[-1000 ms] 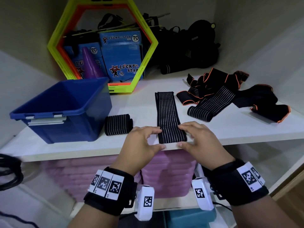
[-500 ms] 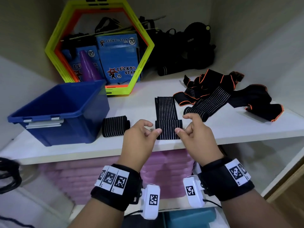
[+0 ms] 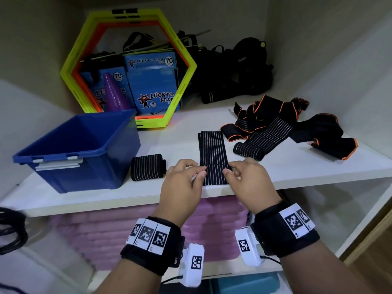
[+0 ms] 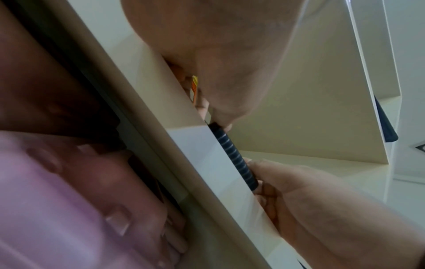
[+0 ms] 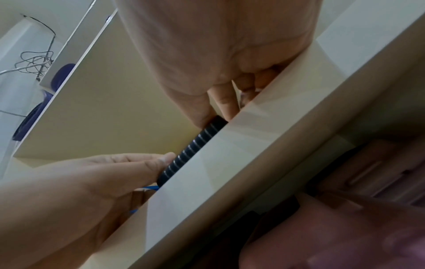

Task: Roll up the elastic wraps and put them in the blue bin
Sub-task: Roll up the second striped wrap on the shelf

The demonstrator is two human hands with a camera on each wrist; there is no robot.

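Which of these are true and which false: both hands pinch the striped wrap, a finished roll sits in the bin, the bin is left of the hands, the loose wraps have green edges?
1. Both the left hand and right hand pinch the striped wrap. True.
2. A finished roll sits in the bin. False: it lies on the shelf beside the bin.
3. The bin is left of the hands. True.
4. The loose wraps have green edges. False: orange.
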